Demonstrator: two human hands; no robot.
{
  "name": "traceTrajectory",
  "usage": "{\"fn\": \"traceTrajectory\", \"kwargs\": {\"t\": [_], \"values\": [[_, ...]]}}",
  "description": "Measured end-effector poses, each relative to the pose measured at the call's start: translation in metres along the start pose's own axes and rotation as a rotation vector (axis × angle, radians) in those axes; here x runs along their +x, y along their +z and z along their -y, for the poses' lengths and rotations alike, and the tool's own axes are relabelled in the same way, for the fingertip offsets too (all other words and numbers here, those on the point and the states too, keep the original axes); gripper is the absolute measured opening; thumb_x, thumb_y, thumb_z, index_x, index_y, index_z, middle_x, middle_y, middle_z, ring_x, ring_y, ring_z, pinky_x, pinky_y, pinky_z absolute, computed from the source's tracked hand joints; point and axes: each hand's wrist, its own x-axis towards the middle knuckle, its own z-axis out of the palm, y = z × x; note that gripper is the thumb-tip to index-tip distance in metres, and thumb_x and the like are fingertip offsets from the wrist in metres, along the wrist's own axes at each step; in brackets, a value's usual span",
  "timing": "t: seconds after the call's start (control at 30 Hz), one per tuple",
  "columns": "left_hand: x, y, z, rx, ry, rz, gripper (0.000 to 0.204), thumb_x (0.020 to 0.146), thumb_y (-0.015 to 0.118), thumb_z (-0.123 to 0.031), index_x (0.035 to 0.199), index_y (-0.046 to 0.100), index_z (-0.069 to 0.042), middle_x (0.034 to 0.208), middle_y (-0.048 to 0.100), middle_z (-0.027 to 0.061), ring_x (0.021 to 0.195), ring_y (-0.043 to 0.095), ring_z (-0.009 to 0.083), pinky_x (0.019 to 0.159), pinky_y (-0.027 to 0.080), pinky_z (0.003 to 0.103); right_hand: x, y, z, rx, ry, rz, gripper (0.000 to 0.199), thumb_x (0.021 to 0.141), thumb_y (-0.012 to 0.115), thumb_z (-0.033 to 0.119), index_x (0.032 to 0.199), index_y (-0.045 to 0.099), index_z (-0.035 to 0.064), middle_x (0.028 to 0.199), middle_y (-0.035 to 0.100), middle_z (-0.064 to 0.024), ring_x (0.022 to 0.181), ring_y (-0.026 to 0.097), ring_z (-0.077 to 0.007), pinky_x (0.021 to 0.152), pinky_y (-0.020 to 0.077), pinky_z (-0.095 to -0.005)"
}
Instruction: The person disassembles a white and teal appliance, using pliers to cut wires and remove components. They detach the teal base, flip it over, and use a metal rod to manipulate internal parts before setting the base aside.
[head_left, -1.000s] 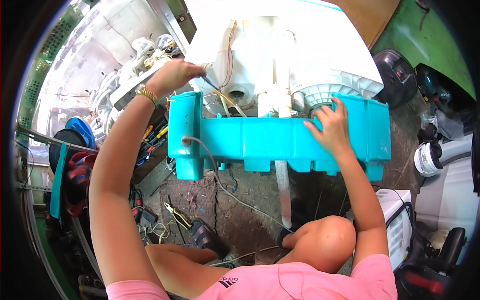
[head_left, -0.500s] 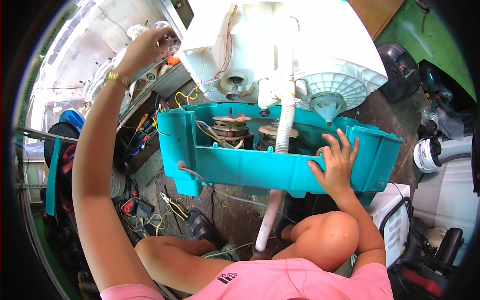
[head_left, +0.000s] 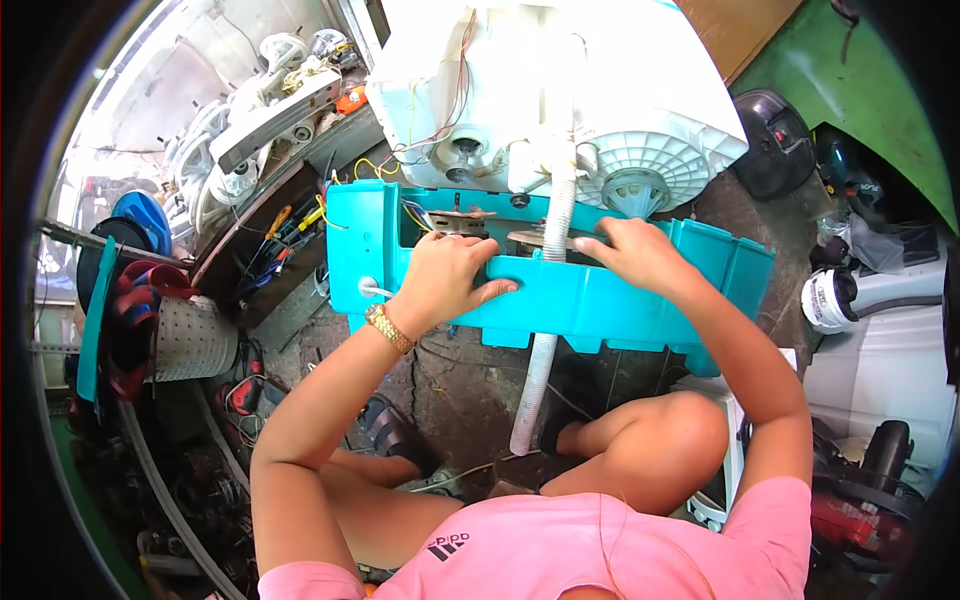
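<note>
A teal plastic washing machine base (head_left: pixel 590 310) stands in front of me, with two motors inside, partly hidden by its front wall and my hands. My left hand (head_left: pixel 440 280) grips that wall at the left, its fingers bent over the rim and thumb lying outside. Farther right, my right hand (head_left: pixel 645 258) curls over the same rim, with its fingertips partly out of sight. Between the hands, a white corrugated hose (head_left: pixel 560 215) hangs down in front of the wall. Behind the base lies the tipped white washing machine body (head_left: pixel 490 90), showing its ribbed tub bottom (head_left: pixel 650 165).
Tools, including screwdrivers (head_left: pixel 278 222), lie left of the base. A shelf (head_left: pixel 345 140) with loose parts runs at the upper left. A perforated drum (head_left: pixel 190 338) stands at the left, and a white pipe fitting (head_left: pixel 828 300) lies at the right. My legs flank the hose's lower end.
My left hand has come down from the shelf at the upper left onto the base's front wall. My right hand has shifted left along the rim, its fingers now bent over it.
</note>
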Motion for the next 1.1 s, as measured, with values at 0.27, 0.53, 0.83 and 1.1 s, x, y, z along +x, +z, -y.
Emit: {"fn": "traceTrajectory", "kwargs": {"t": [0.27,0.53,0.83,1.1], "values": [[-0.001,0.005,0.003,0.006,0.038,-0.073,0.043,0.073,0.073,-0.049,0.095,0.068,-0.013,0.076,0.066,0.0012,0.076,0.063,0.0201,0.072,0.043,0.037,0.058,0.043,-0.022,0.736,0.027,0.468,0.035,0.096,0.057,0.030,0.117,0.062,0.0026,0.108,0.066,-0.0087,0.093,0.061,-0.0167,0.081,0.0486,-0.0315],[-0.035,0.010,-0.013,-0.038,0.069,-0.113,0.040,0.070,0.074,-0.049,0.080,0.062,-0.012,0.074,0.064,-0.0001,0.074,0.063,0.0183,0.067,0.044,0.034,0.043,0.061,0.003,1.046,0.077,0.345,0.043,0.100,0.049,0.030,0.133,0.043,0.0031,0.123,0.057,-0.0159,0.113,0.058,-0.0315,0.093,0.0468,-0.0511],[-0.102,0.019,-0.053,-0.066,-0.035,0.034,0.029,0.074,0.073,-0.035,0.090,0.063,-0.013,0.083,0.064,0.0004,0.083,0.060,0.0205,0.075,0.041,0.039,0.031,0.077,0.047,1.553,0.118,0.048,0.037,0.100,0.041,0.043,0.101,0.044,0.0057,0.084,0.056,-0.0127,0.070,0.060,-0.0241,0.060,0.0510,-0.0439],[-0.122,0.021,-0.086,0.011,-0.196,0.155,0.021,0.077,0.072,-0.028,0.082,0.058,-0.013,0.080,0.063,0.0023,0.083,0.062,0.0229,0.090,0.035,0.050,0.038,0.036,0.056,1.421,0.219,0.180,0.043,0.094,0.055,0.046,0.099,0.048,0.0042,0.077,0.051,-0.0070,0.058,0.054,-0.0188,0.047,0.0481,-0.0368]]}}
